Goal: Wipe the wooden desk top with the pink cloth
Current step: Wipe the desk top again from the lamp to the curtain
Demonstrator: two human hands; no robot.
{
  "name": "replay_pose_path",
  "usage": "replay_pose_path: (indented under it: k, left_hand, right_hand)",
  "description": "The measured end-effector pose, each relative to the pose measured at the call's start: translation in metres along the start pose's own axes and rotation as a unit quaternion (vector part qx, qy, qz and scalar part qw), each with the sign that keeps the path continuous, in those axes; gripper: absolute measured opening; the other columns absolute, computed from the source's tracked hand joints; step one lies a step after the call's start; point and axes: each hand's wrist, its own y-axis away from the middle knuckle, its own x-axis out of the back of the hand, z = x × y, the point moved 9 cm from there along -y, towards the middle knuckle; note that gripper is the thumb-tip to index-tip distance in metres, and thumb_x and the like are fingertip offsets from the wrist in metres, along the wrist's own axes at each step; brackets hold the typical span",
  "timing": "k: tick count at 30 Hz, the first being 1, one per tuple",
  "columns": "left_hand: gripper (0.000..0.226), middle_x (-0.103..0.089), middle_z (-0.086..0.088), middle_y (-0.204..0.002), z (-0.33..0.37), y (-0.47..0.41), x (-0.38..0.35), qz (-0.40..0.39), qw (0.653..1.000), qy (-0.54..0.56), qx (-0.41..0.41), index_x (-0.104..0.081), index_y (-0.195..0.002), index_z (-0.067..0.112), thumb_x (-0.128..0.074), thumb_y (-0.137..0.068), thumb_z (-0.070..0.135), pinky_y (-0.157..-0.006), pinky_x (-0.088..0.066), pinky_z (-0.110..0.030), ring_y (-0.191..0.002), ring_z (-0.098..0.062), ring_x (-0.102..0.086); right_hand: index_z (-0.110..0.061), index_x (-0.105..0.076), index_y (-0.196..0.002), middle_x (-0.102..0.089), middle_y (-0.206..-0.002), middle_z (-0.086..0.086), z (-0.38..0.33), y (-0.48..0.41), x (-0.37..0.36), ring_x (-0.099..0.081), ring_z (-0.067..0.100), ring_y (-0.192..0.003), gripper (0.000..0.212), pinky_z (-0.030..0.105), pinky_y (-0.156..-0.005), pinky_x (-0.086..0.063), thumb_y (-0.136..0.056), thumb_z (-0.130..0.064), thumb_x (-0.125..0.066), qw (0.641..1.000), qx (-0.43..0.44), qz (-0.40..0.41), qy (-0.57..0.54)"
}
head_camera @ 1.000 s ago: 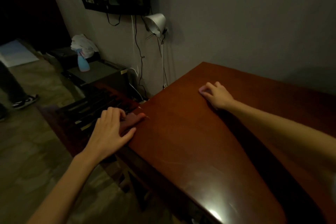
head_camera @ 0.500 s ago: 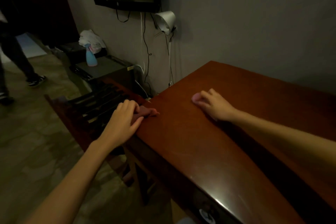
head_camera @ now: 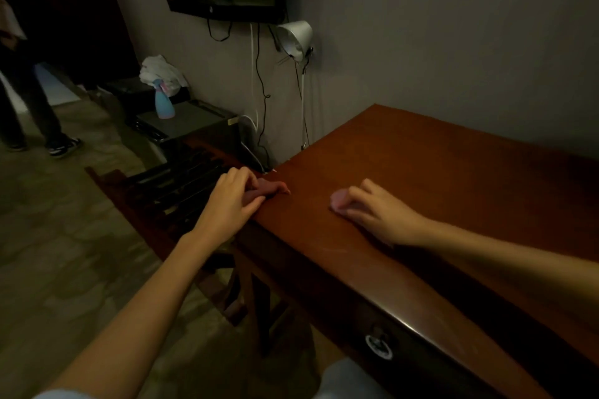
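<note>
The right hand (head_camera: 379, 214) presses the pink cloth (head_camera: 338, 202) on the tabletop (head_camera: 437, 172), with its fingers curled over it. The left hand (head_camera: 230, 204) holds a darker cloth (head_camera: 269, 189) at the near left corner, apart from the pink one.

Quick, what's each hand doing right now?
Left hand: holding a darker cloth at the desk edge.
Right hand: holding the pink cloth.

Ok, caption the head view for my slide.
Right hand grips the pink cloth on the wooden desk top; left hand holds another cloth at its corner.
</note>
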Motion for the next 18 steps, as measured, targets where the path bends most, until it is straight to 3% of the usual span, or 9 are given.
replay_pose_path:
  k: [2, 5, 7, 9, 12, 14, 18]
  left_hand:
    - [0.024, -0.044, 0.005, -0.102, 0.002, 0.001, 0.000, -0.005, 1.000, -0.002, 0.001, -0.048, -0.098, 0.021, -0.068, -0.084, 0.026, -0.077, -0.030, -0.020, -0.095, -0.010, -0.041]
    - [0.026, -0.048, 0.000, -0.107, 0.003, 0.001, 0.003, -0.002, 1.000, -0.022, 0.013, -0.051, -0.103, 0.018, -0.066, -0.084, 0.028, -0.078, -0.035, -0.024, -0.100, -0.016, -0.044]
    - [0.026, -0.050, -0.005, -0.108, 0.004, 0.003, 0.004, 0.009, 0.999, -0.032, 0.022, -0.052, -0.104, 0.015, -0.065, -0.085, 0.027, -0.080, -0.040, -0.029, -0.101, -0.021, -0.046]
    - [0.026, -0.051, -0.008, -0.108, 0.007, 0.006, 0.005, 0.027, 0.998, -0.050, 0.023, -0.051, -0.104, 0.014, -0.064, -0.085, 0.026, -0.081, -0.045, -0.036, -0.101, -0.026, -0.048]
    - [0.030, -0.051, -0.010, -0.112, 0.011, 0.008, 0.007, 0.050, 0.995, -0.081, 0.034, -0.050, -0.109, 0.015, -0.062, -0.086, 0.029, -0.085, -0.046, -0.040, -0.104, -0.027, -0.049]
    - [0.034, -0.050, -0.009, -0.118, 0.016, 0.010, 0.005, 0.050, 0.994, -0.091, 0.036, -0.049, -0.113, 0.016, -0.061, -0.087, 0.033, -0.090, -0.045, -0.040, -0.109, -0.026, -0.048]
    - [0.047, -0.047, -0.008, -0.125, 0.030, 0.007, 0.005, 0.047, 0.993, -0.107, -0.017, -0.048, -0.121, 0.018, -0.061, -0.085, 0.046, -0.099, -0.038, -0.041, -0.118, -0.027, -0.044]
  right_hand:
    - [-0.041, -0.043, -0.104, -0.038, -0.100, -0.008, 0.022, -0.021, 0.006, -0.046, 0.012, -0.093, 0.007, 0.018, -0.069, -0.035, -0.098, -0.041, -0.041, 0.997, -0.072, 0.042, 0.010]
    - [-0.035, -0.050, -0.113, -0.041, -0.108, -0.004, -0.001, -0.056, -0.002, -0.048, 0.016, -0.103, 0.019, 0.029, -0.084, -0.046, -0.096, -0.041, -0.043, 0.991, -0.096, 0.087, 0.029]
    - [-0.037, -0.050, -0.114, -0.040, -0.109, -0.005, -0.049, -0.057, -0.019, -0.045, 0.012, -0.102, 0.020, 0.029, -0.085, -0.044, -0.096, -0.042, -0.043, 0.996, -0.048, 0.076, 0.017]
    - [-0.040, -0.047, -0.110, -0.037, -0.103, -0.008, -0.090, -0.036, -0.031, -0.039, 0.004, -0.090, 0.015, 0.021, -0.073, -0.035, -0.096, -0.042, -0.042, 0.998, 0.026, 0.052, 0.000]
    - [-0.052, -0.039, -0.097, -0.037, -0.097, -0.009, -0.091, 0.008, -0.025, -0.038, 0.000, -0.082, 0.009, 0.018, -0.067, -0.031, -0.096, -0.043, -0.043, 0.997, 0.068, 0.009, -0.028]
    - [-0.053, -0.039, -0.091, -0.038, -0.099, -0.012, -0.059, 0.029, -0.013, -0.041, 0.001, -0.086, 0.014, 0.017, -0.070, -0.033, -0.097, -0.041, -0.044, 1.000, 0.016, -0.006, -0.026]
    - [-0.046, -0.044, -0.099, -0.042, -0.100, -0.007, -0.002, 0.019, 0.003, -0.050, 0.013, -0.094, 0.007, 0.023, -0.075, -0.038, -0.097, -0.039, -0.043, 0.989, -0.132, 0.069, 0.011]
